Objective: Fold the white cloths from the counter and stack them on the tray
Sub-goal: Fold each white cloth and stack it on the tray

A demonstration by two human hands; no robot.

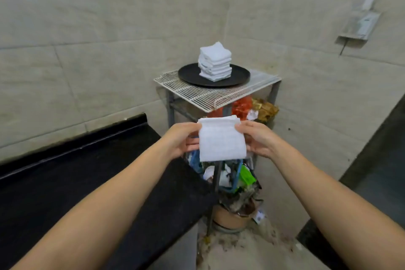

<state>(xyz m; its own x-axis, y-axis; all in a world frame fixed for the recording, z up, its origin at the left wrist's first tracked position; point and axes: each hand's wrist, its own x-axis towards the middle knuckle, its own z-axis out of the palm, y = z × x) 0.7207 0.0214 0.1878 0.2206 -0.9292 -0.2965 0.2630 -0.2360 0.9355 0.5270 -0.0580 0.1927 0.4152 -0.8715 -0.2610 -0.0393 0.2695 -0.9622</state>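
Note:
A folded white cloth hangs in the air in front of me, held by both hands at its upper corners. My left hand pinches its left edge and my right hand pinches its right edge. Beyond it, a round black tray sits on a white wire rack. A stack of several folded white cloths stands on the tray, slightly uneven. The black counter runs along the left under my left forearm.
The rack stands in the corner of tiled walls. Below it are red and brown bags on a lower shelf, and a bin overflowing with rubbish on the floor. A dark surface lies at the right edge.

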